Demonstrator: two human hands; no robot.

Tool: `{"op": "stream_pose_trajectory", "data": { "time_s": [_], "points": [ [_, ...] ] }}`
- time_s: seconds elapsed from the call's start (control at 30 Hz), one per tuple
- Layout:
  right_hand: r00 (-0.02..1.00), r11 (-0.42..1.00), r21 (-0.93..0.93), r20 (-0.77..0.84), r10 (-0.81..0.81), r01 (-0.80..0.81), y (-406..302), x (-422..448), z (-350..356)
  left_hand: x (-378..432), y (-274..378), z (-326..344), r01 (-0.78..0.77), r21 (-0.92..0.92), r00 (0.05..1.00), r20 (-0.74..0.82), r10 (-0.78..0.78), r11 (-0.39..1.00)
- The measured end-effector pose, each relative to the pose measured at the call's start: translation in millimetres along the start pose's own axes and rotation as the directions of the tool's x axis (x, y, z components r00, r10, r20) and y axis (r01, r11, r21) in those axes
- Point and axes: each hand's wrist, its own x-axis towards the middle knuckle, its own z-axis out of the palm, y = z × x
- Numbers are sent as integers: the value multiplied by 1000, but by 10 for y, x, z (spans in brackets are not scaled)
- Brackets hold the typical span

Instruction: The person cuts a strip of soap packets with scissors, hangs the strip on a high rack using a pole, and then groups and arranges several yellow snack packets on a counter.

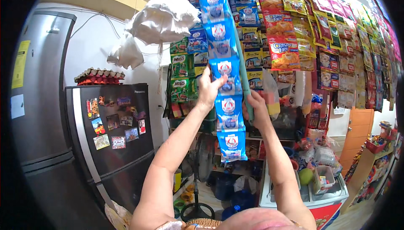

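Note:
A long strip of blue milk-powder sachets (228, 107) hangs down before me, reaching from the top of the view to below my hands. My left hand (210, 88) is at the strip's left edge, its thumb across the front of one sachet and the other fingers partly behind it. Just right of the strip, my right hand (257, 105) grips the lower part of a pale green pole (242, 62), which slants up behind the sachets; its top end is hidden. Red seasoning-mix sachets (284, 53) hang to the right of the pole, and green sachets (180, 86) hang to the left.
Two dark refrigerators (116, 113) stand at the left, one with egg trays (99, 77) on top. White plastic bags (164, 17) hang at upper left. A pedestal fan (203, 157) stands below. A chest freezer (303, 198) bearing goods is at lower right, with more sachet strips (347, 40) overhead.

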Motion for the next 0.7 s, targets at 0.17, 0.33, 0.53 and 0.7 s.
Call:
{"op": "stream_pose_trajectory", "data": {
  "time_s": [0.17, 0.33, 0.53, 0.7],
  "points": [
    [997, 997, 11, 40, -71, 71, -591, 360, 217, 572, 280, 114, -129, -59, 992, 6, 130, 990],
    [993, 990, -92, -40, -109, 105, -1099, 820, 379, 1124, 506, 182, -266, 93, 961, -52, 272, 959],
    [996, 999, -45, -85, -19, 15, -1661, 1534, 472, 1655, 608, 214, -284, 169, 943, -127, 307, 944],
    [986, 994, -113, -165, -22, 4, -1923, 1953, 490, 1701, 583, 291, -213, 26, 976, -32, 214, 977]
  ]
}}
